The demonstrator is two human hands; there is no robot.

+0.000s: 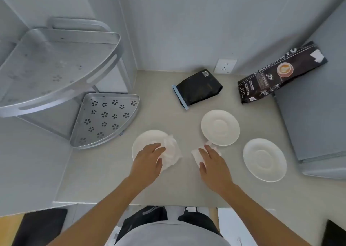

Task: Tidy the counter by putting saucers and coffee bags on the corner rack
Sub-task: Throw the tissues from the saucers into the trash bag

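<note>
Three white saucers lie on the beige counter (104,176): a left saucer (146,141), a middle saucer (220,127) and a right saucer (264,159). My left hand (148,161) rests palm down on the left saucer's near edge, over a crumpled white tissue (171,153). My right hand (212,163) lies flat on a second white tissue (196,155) just in front of the middle saucer. A small black coffee bag (197,88) lies flat at the back. A large black coffee bag (280,73) leans against a grey box. The metal corner rack (104,118) stands at the left with both shelves bare.
A grey box or appliance (314,118) fills the right side of the counter. A wall socket (225,66) sits behind the small bag. The rack's upper shelf (56,66) overhangs the lower one. The counter's front edge runs just before my body.
</note>
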